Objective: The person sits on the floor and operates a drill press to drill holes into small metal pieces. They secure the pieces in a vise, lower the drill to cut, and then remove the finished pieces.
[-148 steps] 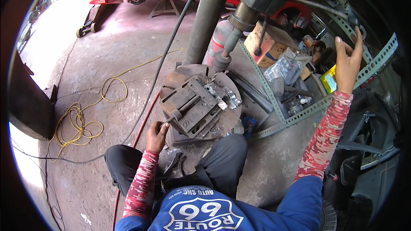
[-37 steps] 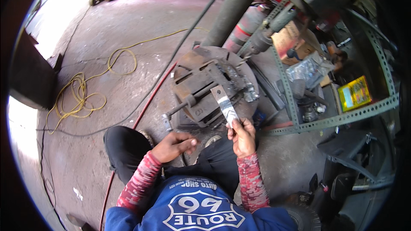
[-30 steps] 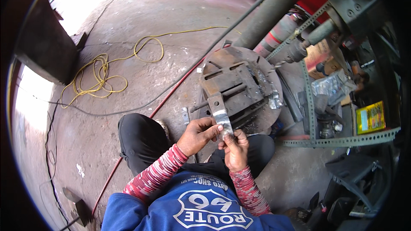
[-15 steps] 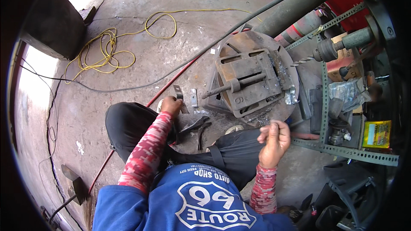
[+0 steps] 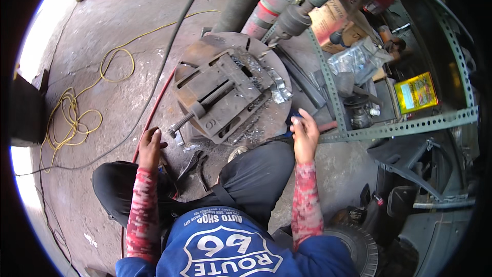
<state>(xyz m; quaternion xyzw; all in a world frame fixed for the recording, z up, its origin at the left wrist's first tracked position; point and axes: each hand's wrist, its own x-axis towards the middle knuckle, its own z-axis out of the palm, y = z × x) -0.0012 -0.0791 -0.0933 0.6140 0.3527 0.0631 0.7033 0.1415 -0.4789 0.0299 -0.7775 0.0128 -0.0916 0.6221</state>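
Note:
My left hand hovers over the floor beside the red hose, near the screw end of a drill press vise. Its thumb stands apart from loosely bent fingers, and I see nothing held. My right hand is raised right of the vise, fingers spread and empty, near a reddish bar. The rusty vise lies on a round drill press table strewn with metal shavings. A drill bit in its chuck points at the table's far side. Pliers lie on the floor between my knees.
Right stands a perforated angle-iron rack holding plastic bags, a carton and a yellow packet. A red hose, black cable and yellow cord cross the floor. A tyre is near my right elbow.
The view has swung right. My left hand held a flat metal bracket before; that bracket no longer shows. My right hand's fingers have spread further.

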